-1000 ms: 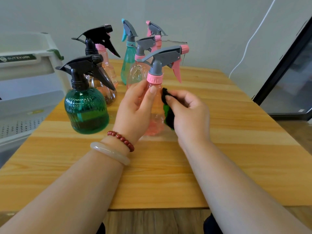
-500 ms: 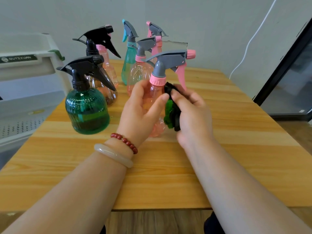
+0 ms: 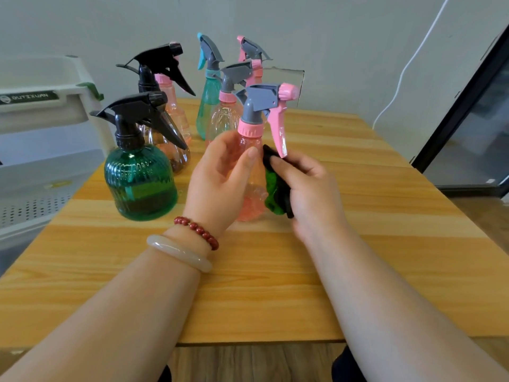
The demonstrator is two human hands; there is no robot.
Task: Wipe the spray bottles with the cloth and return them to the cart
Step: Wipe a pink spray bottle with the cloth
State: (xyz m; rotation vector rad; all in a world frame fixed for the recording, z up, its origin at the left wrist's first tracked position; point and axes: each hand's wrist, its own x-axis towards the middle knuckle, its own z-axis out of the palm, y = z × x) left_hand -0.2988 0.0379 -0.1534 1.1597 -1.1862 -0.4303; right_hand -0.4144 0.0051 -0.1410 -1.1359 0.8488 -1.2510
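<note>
A clear pink spray bottle (image 3: 252, 198) with a grey head and pink trigger stands upright on the wooden table (image 3: 371, 244). My left hand (image 3: 220, 183) grips its body from the left, thumb across the front. My right hand (image 3: 311, 194) holds a bunched green and black cloth (image 3: 274, 191) and presses it against the bottle's right side, just under the trigger. Behind stand several other spray bottles: a round green one with a black head (image 3: 140, 186), a brown one (image 3: 176, 155), a teal one (image 3: 206, 106) and pink ones (image 3: 223, 119).
A white cart (image 3: 41, 106) with perforated shelves stands to the left of the table. A dark glass door frame (image 3: 454, 114) runs along the right. A white cable (image 3: 407, 67) hangs on the wall. The table's near part lies under my forearms.
The bottle has turned so its nozzle and trigger point more to the right. My right hand and cloth slid up the bottle's side, then back down a little.
</note>
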